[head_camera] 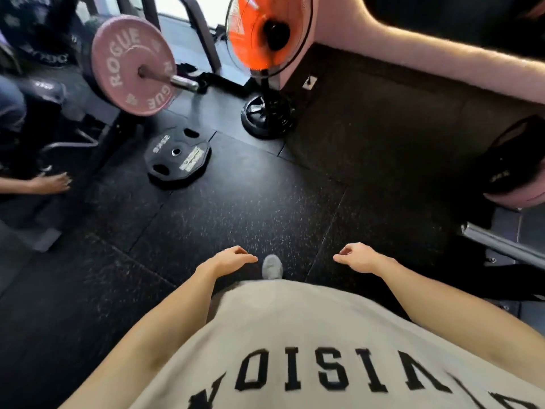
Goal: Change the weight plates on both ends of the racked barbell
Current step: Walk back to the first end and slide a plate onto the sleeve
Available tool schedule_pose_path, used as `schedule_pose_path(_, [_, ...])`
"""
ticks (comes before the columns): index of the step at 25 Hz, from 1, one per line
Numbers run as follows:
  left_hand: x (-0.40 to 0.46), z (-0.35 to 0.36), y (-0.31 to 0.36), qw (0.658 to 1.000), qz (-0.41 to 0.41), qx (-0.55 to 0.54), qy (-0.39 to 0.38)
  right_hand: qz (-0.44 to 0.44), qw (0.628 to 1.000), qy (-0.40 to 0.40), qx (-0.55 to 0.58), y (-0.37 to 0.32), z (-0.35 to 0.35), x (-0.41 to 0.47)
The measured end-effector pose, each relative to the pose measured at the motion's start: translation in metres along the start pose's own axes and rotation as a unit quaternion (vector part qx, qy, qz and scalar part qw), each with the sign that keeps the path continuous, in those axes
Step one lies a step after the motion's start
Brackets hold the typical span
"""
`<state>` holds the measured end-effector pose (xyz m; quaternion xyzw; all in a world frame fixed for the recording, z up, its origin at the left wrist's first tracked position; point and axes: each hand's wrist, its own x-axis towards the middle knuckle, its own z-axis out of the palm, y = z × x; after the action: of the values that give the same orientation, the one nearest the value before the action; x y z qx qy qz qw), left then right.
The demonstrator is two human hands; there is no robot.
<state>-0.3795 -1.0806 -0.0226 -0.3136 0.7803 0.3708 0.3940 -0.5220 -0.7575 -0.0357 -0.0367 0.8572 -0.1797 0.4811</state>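
Two bare hands are hanging low in front of a beige printed shirt [295,335], holding nothing: the left hand [233,256] and the right hand [358,256] are both showing loosely curled, relaxed fingers, set apart on either side of a grey-socked foot [272,266] that is stepping onto the black speckled rubber floor [236,208]. Empty hands suggest the person is walking toward the load, between plates.

Farther along the floor, toward its far left part, a black rubber grip plate with oval handholds [177,156] is lying flat, likely parked there either just stripped or waiting to go on. Above and beyond it, a pink round bumper plate lettered in white [132,64] is sitting on the steel barbell sleeve [180,81], whose bare tip is sticking out toward the camera; darker plates seem to be stacked behind it, though blur is hiding detail.

Another person's hand [53,183] is reaching low at the left edge. An orange-bladed pedestal fan [267,33] is standing just beyond.
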Motion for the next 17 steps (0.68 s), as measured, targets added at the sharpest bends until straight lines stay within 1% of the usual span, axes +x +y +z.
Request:
schedule_pose_path(4, [0.059, -0.110, 0.077, 0.998, 0.054, 0.039, 0.005, -0.004, 0.995, 0.075, 0.063, -0.063, -0.077, 0.043])
schedule_pose_path(6, [0.088, -0.149, 0.115, 0.995, 0.077, 0.056, -0.004, 0.003, 0.992, 0.088, 0.091, -0.087, -0.110, 0.065])
schedule_pose_path(7, [0.106, -0.165, 0.132, 0.995, 0.083, 0.060, -0.009, 0.010, 0.991, 0.088, 0.102, -0.097, -0.126, 0.078])
schedule_pose_path(10, [0.158, -0.199, 0.177, 0.992, 0.067, 0.103, -0.035, 0.035, 0.988, 0.080, 0.126, -0.112, -0.168, 0.126])
schedule_pose_path(13, [0.206, -0.219, 0.221, 0.986, 0.043, 0.145, -0.063, 0.054, 0.990, 0.058, 0.119, -0.117, -0.205, 0.175])
schedule_pose_path(17, [0.271, -0.271, 0.314, 0.979, 0.017, 0.190, -0.077, 0.081, 0.992, 0.015, 0.097, -0.126, -0.295, 0.243])
